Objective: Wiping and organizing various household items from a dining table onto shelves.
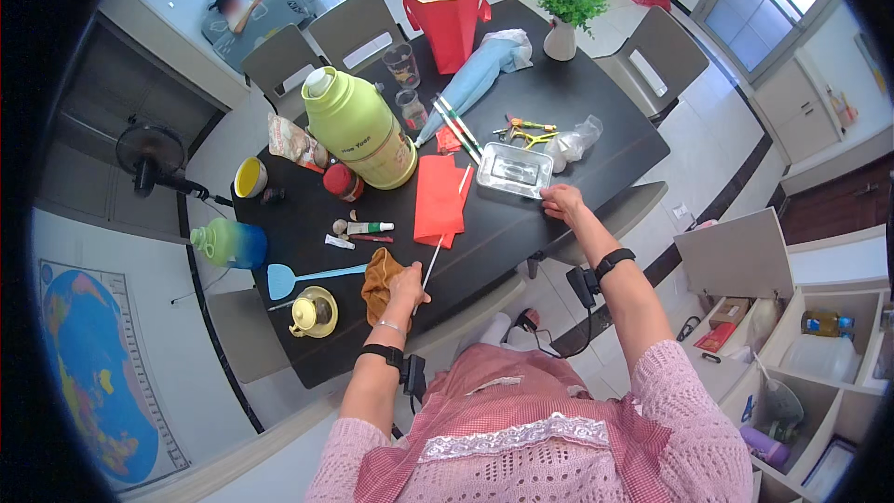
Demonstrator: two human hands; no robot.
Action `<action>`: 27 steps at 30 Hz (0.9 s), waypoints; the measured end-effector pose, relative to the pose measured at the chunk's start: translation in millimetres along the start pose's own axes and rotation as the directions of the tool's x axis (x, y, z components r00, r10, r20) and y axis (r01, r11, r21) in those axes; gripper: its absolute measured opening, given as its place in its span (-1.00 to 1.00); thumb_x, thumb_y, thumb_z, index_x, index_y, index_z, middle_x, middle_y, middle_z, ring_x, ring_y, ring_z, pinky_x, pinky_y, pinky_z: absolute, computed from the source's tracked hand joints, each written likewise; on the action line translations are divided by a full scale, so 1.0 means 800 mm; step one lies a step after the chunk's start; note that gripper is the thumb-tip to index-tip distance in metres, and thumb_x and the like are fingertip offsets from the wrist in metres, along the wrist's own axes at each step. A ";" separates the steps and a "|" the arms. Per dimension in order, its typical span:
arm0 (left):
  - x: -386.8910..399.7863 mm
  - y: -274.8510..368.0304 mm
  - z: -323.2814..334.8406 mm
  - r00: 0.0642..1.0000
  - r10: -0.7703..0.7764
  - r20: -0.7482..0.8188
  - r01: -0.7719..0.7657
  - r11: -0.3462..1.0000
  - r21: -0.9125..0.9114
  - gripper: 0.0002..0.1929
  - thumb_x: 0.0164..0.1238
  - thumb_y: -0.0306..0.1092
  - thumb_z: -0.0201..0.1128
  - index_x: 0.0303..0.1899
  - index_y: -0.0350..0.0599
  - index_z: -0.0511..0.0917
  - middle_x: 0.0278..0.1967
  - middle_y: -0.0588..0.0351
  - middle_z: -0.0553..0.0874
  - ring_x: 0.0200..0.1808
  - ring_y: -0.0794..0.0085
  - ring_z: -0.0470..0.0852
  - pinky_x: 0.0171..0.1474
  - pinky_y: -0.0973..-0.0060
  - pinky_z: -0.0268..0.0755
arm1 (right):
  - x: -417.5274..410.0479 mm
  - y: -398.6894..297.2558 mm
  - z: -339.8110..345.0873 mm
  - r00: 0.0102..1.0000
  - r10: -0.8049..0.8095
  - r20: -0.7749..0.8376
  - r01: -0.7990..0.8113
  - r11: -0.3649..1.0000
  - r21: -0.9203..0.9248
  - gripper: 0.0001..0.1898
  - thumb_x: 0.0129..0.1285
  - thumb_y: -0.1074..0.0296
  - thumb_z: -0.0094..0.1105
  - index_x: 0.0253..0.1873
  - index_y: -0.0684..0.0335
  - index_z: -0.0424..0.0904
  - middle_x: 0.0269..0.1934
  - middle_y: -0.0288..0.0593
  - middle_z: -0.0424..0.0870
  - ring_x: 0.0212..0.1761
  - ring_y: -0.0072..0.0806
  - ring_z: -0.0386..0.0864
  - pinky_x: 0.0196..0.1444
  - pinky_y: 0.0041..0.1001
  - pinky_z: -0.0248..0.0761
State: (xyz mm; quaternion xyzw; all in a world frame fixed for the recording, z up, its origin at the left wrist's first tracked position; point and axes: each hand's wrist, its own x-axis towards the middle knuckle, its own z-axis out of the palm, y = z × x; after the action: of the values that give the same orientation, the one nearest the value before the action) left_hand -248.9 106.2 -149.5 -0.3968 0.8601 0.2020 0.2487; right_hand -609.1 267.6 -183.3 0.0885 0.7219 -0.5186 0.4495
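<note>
My left hand [408, 286] rests on a brown cloth [381, 278] at the near edge of the black table, beside a thin white stick [434, 263]; whether its fingers grip either is unclear. The stick reaches up over a red paper packet [436, 201]. My right hand [561, 202] touches the near right corner of a rectangular foil tray [515, 169], fingers bent; a firm grip on it cannot be made out. Just beyond the tray lie a yellow peeler-like tool [534, 136] and a crumpled clear plastic bag [574, 143].
A green thermos [360, 127], red-lidded jar [343, 182], glass cups [402, 66], red gift bag [443, 14] and potted plant [561, 38] stand farther back. At left are a blue fly swatter [283, 281], yellow teapot [305, 314] and large bottle [234, 243]. A person [241, 10] reclines in the background.
</note>
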 end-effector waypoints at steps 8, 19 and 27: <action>-0.003 -0.010 0.001 0.999 0.041 0.001 -0.041 0.999 -0.013 -0.36 -0.21 -0.33 0.66 -0.04 -0.19 0.47 -0.07 -0.16 0.70 0.07 -0.05 0.66 0.06 0.13 0.51 | -0.054 0.002 -0.037 0.966 -0.146 0.214 0.112 0.980 0.166 -0.85 0.33 0.52 0.21 -0.22 0.18 0.39 -0.30 -0.27 0.57 -0.31 -0.43 0.62 -0.14 -0.40 0.66; 0.025 -0.020 -0.069 0.807 0.102 0.581 0.179 0.896 -0.406 -0.47 0.05 -0.12 0.60 -0.12 -0.28 0.52 -0.39 0.05 0.70 -0.31 0.30 0.76 -0.30 0.42 0.63 | -0.212 -0.029 -0.182 0.896 -0.395 0.204 0.378 0.918 0.118 -0.83 0.31 0.43 0.29 -0.16 0.21 0.43 -0.25 -0.31 0.49 -0.24 -0.54 0.58 -0.04 -0.45 0.63; -0.047 0.166 -0.216 0.591 0.722 0.360 -0.241 0.583 -0.776 -0.47 0.43 0.01 0.24 0.24 -0.15 0.45 -0.02 0.04 0.69 -0.12 0.40 0.70 -0.11 0.42 0.62 | -0.342 -0.005 -0.255 0.882 -0.470 0.046 0.464 0.880 0.098 -0.83 0.31 0.36 0.27 -0.17 0.22 0.44 -0.25 -0.32 0.53 -0.19 -0.52 0.62 0.03 -0.44 0.60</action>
State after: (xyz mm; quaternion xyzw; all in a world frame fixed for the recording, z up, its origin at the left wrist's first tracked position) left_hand -378.1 114.3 30.4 -0.0905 0.6660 0.6760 0.3021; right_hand -566.4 527.2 34.1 -0.0870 0.6837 -0.6443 0.3315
